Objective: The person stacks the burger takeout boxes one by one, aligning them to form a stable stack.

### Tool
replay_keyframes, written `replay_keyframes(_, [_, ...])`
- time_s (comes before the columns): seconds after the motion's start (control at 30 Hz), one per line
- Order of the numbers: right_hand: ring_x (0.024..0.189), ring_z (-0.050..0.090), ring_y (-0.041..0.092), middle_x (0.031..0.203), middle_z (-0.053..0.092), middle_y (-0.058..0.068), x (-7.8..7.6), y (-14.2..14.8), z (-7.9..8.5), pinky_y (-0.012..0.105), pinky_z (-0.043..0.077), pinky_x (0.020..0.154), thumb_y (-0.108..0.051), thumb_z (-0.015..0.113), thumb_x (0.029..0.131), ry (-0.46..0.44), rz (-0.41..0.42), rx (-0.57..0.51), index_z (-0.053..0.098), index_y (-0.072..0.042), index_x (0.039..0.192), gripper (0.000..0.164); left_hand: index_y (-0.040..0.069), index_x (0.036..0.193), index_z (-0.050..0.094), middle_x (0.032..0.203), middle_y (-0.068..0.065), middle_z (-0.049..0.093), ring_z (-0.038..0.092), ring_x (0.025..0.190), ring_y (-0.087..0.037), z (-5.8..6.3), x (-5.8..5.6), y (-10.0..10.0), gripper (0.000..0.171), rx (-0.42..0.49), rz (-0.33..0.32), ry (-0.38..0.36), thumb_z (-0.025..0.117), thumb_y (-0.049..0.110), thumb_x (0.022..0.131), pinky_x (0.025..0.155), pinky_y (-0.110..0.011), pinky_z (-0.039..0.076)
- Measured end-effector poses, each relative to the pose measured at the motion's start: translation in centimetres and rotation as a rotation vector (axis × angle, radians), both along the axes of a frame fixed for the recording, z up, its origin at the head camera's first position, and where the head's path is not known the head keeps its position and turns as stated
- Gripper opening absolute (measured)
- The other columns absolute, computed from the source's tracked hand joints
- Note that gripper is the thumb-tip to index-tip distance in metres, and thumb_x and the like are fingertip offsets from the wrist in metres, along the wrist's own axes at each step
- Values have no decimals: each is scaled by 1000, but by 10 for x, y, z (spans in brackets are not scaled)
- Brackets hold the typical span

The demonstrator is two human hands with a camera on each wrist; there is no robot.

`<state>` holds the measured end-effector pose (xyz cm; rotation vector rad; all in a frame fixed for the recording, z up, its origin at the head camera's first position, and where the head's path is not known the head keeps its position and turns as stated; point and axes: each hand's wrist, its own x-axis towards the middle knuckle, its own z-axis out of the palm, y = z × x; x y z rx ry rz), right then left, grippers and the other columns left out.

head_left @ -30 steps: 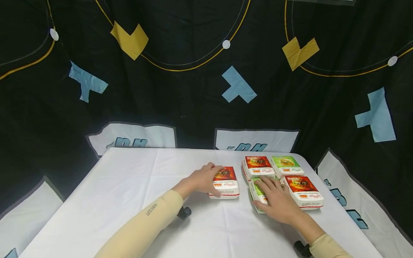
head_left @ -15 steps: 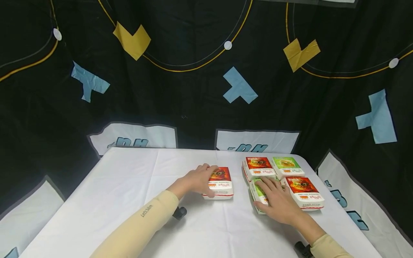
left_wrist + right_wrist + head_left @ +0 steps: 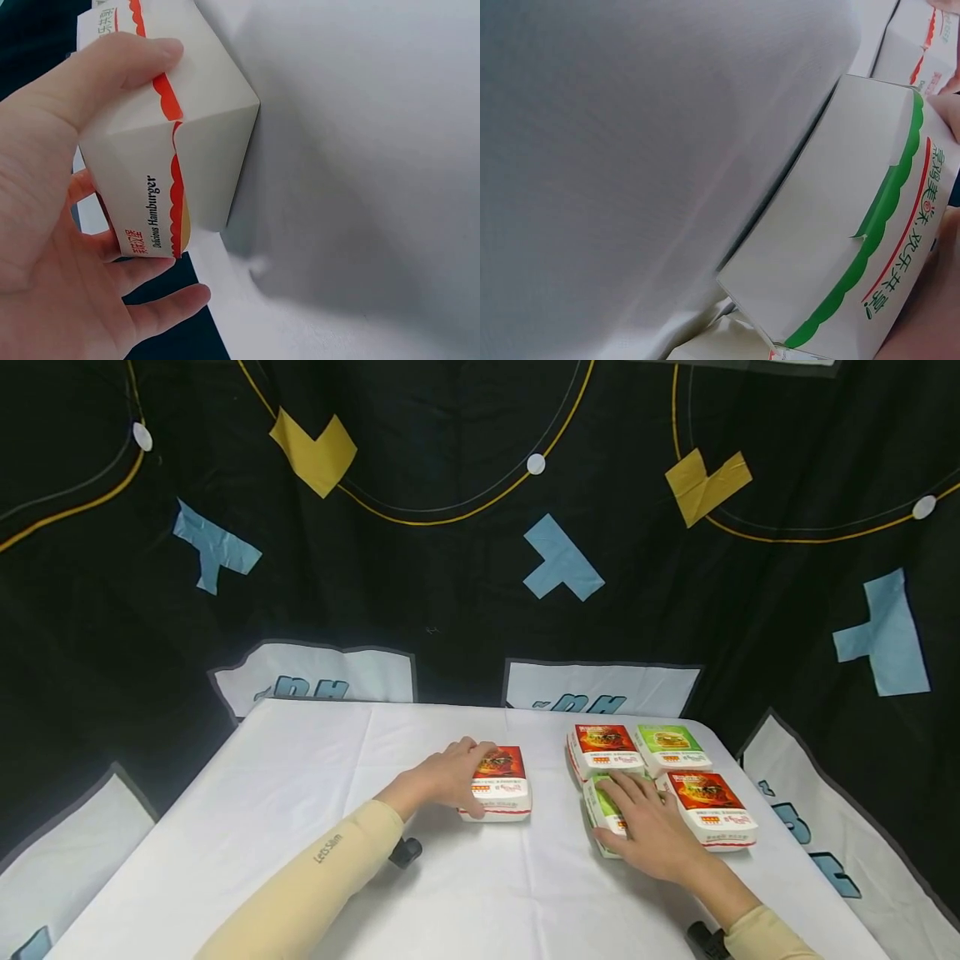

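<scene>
My left hand [image 3: 438,779] grips a red-topped white burger box [image 3: 501,785] left of the group of boxes. In the left wrist view, its thumb lies across the box's side with red scalloped trim, and the other fingers reach round the opposite side. My right hand [image 3: 654,831] spans the near-left burger box [image 3: 596,814] of the group, a green-topped one, thumb at its left side and fingers over its top. The right wrist view shows this box's white side and green scalloped trim; from above, the hand hides much of its lid.
Beside the right hand stand a red-topped box [image 3: 606,747] at the back left, a green-topped box [image 3: 672,748] at the back right and another red-topped box [image 3: 707,806] at the near right. White cloth covers the table [image 3: 300,793]; a black curtain [image 3: 450,585] hangs behind.
My left hand has moved left with the red-topped burger box, widening the gap to the group. The right hand keeps its place on the green-topped box.
</scene>
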<state>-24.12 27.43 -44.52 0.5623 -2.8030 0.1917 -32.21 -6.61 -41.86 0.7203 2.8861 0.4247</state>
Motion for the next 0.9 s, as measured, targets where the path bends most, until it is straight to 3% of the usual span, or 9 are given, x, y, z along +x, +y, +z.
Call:
replay_keyframes(0.63, [143, 33, 35, 160, 37, 6, 1, -1, 2, 76, 31, 101, -58, 67, 89, -25, -8, -8, 46, -25, 149, 72, 30, 151, 34, 138, -4, 46, 47, 119, -21, 2, 2, -23, 103, 32, 31, -52, 91, 43, 66, 91, -47, 52])
replay_keyframes(0.9, [144, 33, 40, 160, 38, 9, 2, 2, 9, 81, 25, 102, -62, 67, 87, -77, 3, -38, 46, -26, 150, 76, 33, 153, 31, 142, -3, 44, 44, 123, -20, -3, 1, -28, 105, 42, 54, -67, 91, 45, 67, 95, -47, 52])
